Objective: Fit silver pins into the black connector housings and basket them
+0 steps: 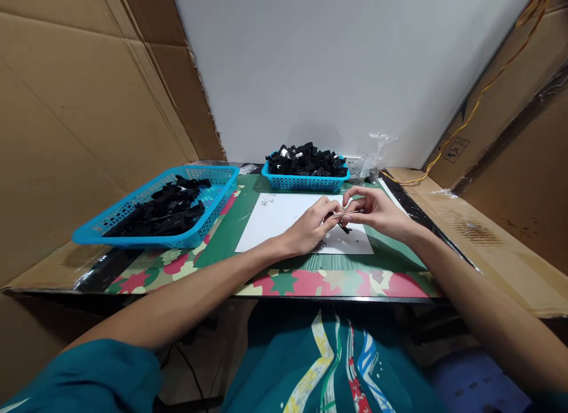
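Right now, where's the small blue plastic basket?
The small blue plastic basket stands just right of centre in the head view, beyond the white paper sheet, before the pale wall.

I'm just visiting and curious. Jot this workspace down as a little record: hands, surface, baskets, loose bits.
Left hand: pinching a small black piece over the sheet
Right hand: fingers at a thin metallic item, meeting the left hand; exact type unclear
Surface: white sheet on a green mat
Left basket: blue, holding black pieces
Back basket: blue, heaped with black pieces
Loose bits: tiny dark specks on the sheet
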`<action>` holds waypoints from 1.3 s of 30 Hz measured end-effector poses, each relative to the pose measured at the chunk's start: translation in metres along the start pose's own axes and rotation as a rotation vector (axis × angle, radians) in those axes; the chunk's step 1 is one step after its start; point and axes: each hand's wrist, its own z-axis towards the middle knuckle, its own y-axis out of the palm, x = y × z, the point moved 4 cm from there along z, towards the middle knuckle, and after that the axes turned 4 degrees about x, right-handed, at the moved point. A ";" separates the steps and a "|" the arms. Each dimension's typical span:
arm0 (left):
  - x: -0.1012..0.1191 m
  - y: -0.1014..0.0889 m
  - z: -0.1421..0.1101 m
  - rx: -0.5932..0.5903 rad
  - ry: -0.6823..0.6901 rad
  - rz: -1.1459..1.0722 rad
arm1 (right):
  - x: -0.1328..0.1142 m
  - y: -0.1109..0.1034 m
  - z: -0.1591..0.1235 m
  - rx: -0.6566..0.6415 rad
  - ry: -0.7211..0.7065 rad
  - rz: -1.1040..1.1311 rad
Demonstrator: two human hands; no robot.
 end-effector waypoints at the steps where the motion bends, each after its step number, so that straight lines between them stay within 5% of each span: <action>1: 0.000 0.000 0.000 0.003 0.000 -0.009 | 0.000 0.000 0.000 0.007 -0.004 -0.006; 10: 0.001 -0.001 0.000 0.007 0.015 -0.018 | 0.000 0.001 0.001 0.008 -0.023 -0.023; 19: -0.006 -0.009 0.001 0.204 -0.067 0.074 | -0.002 0.003 0.004 0.128 -0.024 -0.192; 27: -0.007 -0.008 0.001 0.190 -0.065 0.107 | 0.002 0.002 0.007 0.203 -0.044 -0.207; 34: -0.009 -0.002 0.000 0.037 -0.063 0.224 | 0.021 -0.029 0.005 0.258 0.209 -0.376; 39: -0.009 -0.001 0.000 0.026 0.005 0.242 | 0.029 -0.031 0.003 0.165 0.315 -0.388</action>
